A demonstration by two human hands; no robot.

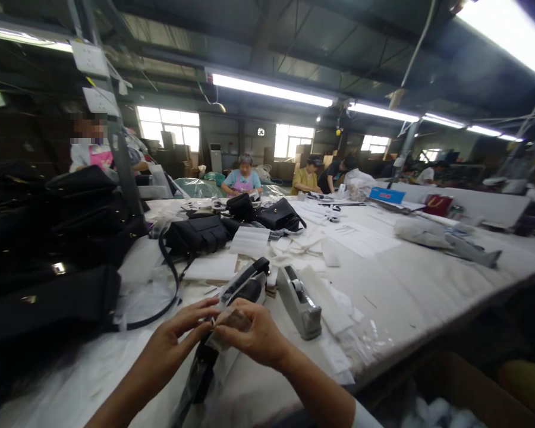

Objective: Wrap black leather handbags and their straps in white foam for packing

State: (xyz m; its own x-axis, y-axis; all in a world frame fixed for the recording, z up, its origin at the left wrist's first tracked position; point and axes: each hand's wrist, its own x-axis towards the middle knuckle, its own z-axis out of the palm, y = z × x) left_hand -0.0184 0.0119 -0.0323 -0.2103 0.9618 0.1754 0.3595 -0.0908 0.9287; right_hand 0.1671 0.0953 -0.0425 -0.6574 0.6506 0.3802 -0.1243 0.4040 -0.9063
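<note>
My left hand (176, 336) comes in from the lower left, thumb and forefinger closed at the edge of a black strap (205, 362). My right hand (256, 333) pinches a crumpled translucent plastic wrap (232, 321) around the strap, its fingers bent inward. The two hands' fingertips almost meet, and the exact bit between them is partly hidden. Beyond them, the looped upper part of the strap bundle (249, 276) lies on the table. A grey tape dispenser (301, 306) stands just right of my right hand.
Black handbags (49, 297) are piled high at the left, and more black bags (198, 235) lie ahead. White foam sheets (249, 242) and plastic scraps spread over the white table (410, 285). Co-workers (243, 177) sit across it. A metal post (122, 148) rises at left.
</note>
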